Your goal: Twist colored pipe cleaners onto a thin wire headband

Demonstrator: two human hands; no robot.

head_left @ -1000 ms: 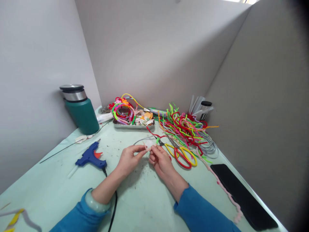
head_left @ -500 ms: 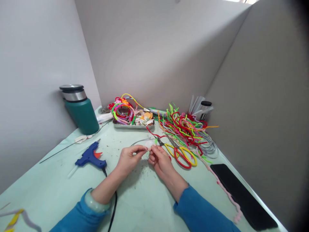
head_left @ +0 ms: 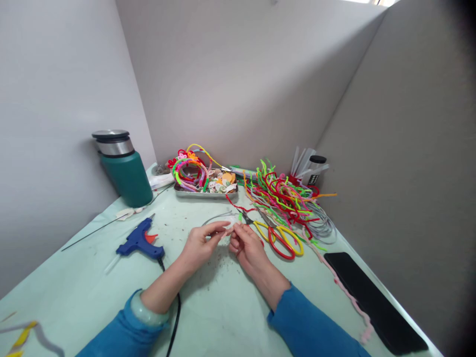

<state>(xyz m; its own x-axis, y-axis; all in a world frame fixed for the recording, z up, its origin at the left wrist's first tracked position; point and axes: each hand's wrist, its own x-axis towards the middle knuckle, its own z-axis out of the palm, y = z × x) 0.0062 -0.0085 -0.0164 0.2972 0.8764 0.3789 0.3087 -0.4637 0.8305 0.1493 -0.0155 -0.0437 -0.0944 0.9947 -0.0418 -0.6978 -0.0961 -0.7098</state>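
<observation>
My left hand [head_left: 201, 244] and my right hand [head_left: 247, 245] meet over the middle of the pale green table [head_left: 92, 292]. Both pinch a small pale pink craft piece [head_left: 229, 227] between thumb and fingertips, with a thin grey wire running from it toward the left. Both hands are closed on that piece. Blue sleeves cover both forearms, and a pale bangle sits on my left wrist. Yellow-handled scissors [head_left: 277, 235] and red-handled scissors [head_left: 280, 246] lie just right of my right hand.
A blue glue gun [head_left: 139, 241] with a black cord lies left of my hands. A green flask [head_left: 124, 168] stands at the back left. A metal tray [head_left: 204, 191] holds craft pieces; a tangle of pipe cleaners [head_left: 286, 198] lies right. A black phone [head_left: 372, 297] rests by the right partition.
My left fingers shifted slightly on the small pink piece; the hands stay in the same place. Nothing else moved.
</observation>
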